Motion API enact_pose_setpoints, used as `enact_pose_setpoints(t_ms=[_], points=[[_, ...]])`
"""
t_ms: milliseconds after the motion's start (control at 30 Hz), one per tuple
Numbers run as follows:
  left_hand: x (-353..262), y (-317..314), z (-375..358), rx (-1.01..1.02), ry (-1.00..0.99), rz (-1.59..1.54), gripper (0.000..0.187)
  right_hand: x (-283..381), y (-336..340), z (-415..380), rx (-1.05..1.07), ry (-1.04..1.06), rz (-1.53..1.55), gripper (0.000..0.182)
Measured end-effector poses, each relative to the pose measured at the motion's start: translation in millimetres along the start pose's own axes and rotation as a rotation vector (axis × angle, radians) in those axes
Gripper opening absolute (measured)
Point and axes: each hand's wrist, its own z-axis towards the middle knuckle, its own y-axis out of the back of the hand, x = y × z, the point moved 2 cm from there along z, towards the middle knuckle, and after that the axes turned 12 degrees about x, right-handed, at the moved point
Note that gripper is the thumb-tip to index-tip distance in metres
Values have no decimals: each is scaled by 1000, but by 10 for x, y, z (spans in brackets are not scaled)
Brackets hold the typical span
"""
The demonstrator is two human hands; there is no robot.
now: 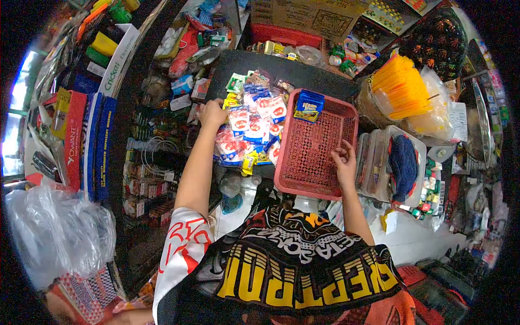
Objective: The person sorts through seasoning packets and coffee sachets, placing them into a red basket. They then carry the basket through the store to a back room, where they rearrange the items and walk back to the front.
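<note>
A heap of small snack and candy packets (257, 116), mostly white and red with some blue, yellow and green, lies on a black tabletop. My left hand (213, 115) is at the heap's left edge, beside yellow packets (231, 101). Its fingers are curled in, and what they hold, if anything, is hidden. To the right of the heap is a red plastic basket (285, 157) with a perforated bottom. Several blue packets (309, 105) stand in its far left corner. Over the basket's right wall is my right hand (344, 158), fingers loosely bent and apart, holding nothing visible.
Right of the basket are clear plastic containers (374, 162) and a dark blue bundle (404, 168). Yellow straws (401, 86) stand behind them. A cardboard box (303, 16) is at the back. Stocked shelves and clear plastic bags (59, 233) are on the left.
</note>
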Motion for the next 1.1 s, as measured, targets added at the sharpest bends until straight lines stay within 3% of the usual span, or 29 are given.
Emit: enact_pose_setpoints(t_ms=[200, 267, 367, 733, 1033, 1100], points=[[-120, -29, 41, 54, 42, -64, 44, 40, -42, 23, -4, 79, 51, 50], [-204, 20, -75, -67, 104, 36, 48, 103, -75, -1, 22, 56, 52, 49], [-55, -86, 144, -48, 89, -26, 52, 49, -72, 14, 1, 74, -16, 49], [-199, 8, 58, 75, 164, -32, 43, 142, -82, -82, 37, 69, -15, 54], [-135, -60, 247, 50, -3, -101, 34, 109, -80, -97, 48, 42, -59, 55], [-70, -49, 301, -5, -121, -257, 30, 100, -87, -106, 48, 33, -62, 55]])
